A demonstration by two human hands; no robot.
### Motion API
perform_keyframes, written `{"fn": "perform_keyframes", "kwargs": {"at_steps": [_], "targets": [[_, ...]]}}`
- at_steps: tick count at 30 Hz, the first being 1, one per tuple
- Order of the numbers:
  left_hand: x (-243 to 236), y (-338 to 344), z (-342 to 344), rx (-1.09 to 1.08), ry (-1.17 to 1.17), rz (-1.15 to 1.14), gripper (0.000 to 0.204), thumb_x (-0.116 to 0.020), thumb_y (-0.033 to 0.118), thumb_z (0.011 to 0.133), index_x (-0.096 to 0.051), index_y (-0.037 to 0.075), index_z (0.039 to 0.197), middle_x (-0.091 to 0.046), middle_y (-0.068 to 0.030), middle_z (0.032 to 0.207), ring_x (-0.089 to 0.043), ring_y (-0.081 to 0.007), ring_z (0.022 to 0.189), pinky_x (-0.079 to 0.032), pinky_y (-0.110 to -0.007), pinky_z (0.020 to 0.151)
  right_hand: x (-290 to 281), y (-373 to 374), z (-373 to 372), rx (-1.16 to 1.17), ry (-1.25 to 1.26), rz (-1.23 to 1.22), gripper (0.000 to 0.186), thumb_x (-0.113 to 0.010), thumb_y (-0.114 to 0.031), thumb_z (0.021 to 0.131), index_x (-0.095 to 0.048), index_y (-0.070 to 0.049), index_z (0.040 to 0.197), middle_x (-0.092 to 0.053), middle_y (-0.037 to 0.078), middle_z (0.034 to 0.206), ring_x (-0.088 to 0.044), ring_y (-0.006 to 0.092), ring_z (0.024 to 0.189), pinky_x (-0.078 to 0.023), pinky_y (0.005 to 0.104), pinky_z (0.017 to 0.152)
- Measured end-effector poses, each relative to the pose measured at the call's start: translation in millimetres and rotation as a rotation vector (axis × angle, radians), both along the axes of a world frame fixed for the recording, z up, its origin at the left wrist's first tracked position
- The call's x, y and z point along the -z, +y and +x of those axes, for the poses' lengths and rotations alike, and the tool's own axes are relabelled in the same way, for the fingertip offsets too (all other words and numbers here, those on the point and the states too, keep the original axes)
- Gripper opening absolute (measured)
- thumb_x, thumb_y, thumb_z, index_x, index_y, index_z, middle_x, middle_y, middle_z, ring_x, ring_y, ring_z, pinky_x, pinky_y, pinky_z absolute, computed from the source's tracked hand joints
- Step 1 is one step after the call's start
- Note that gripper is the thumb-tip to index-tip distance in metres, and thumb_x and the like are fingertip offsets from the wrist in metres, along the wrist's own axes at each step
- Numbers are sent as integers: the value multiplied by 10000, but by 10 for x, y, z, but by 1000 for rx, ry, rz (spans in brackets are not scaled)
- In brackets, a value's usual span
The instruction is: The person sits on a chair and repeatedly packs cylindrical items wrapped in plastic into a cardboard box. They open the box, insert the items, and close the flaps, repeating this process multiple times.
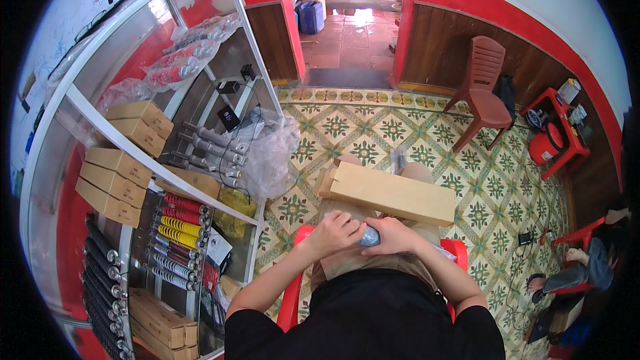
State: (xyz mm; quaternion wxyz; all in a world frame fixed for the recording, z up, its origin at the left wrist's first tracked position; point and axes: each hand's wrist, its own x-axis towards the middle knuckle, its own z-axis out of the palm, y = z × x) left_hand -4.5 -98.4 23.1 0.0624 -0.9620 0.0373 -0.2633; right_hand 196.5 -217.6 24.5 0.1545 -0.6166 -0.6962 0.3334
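Observation:
A bluish, shiny rounded thing [369, 237], seemingly wrapped in clear plastic, sits between my hands above my lap; its exact kind cannot be made out. My left hand [337, 232] is closed at its left end with the fingers curled. Around its right side wraps my right hand [396, 235], thumb on the near side. Just beyond both hands a long brown cardboard box [392, 192] lies across my knees, tilted down to the right.
On my left stands a glass-fronted cabinet [251, 253] with shock absorbers, springs and cardboard boxes [115, 190]. A red-brown plastic chair [485, 97] is at the far right, near a small red table [559, 108]. Another person's leg [567, 280] shows at lower right. A doorway opens ahead.

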Motion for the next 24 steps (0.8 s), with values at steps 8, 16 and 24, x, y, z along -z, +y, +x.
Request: {"fn": "perform_keyframes", "kwargs": {"at_steps": [8,16,24], "targets": [[-341,32,138,6,-82,26,271,-644,206,787,-660,126,1046,-543,-2,893,-563,-184,827,-497,-315,677,82,179,282,-173,410,-77,663,-813,-313,702,-586,31,1221,-685,193,993,-650,288,957,-502,386,885],[-791,-36,48,-108,40,-67,291,-654,174,750,-680,121,1034,-616,12,867,-623,-183,837,-517,-334,708,-281,-88,207,-71,418,20,591,-791,-193,712,-583,2,1231,-704,146,1017,-679,233,925,-524,364,860],[-1183,162,-257,-498,13,-497,434,-782,243,780,-696,76,1171,-696,-88,1004,-641,-342,898,-519,-419,836,-1101,-871,387,80,681,258,502,-839,-98,691,-585,-26,1118,-662,80,936,-671,206,864,-533,365,792]]}}
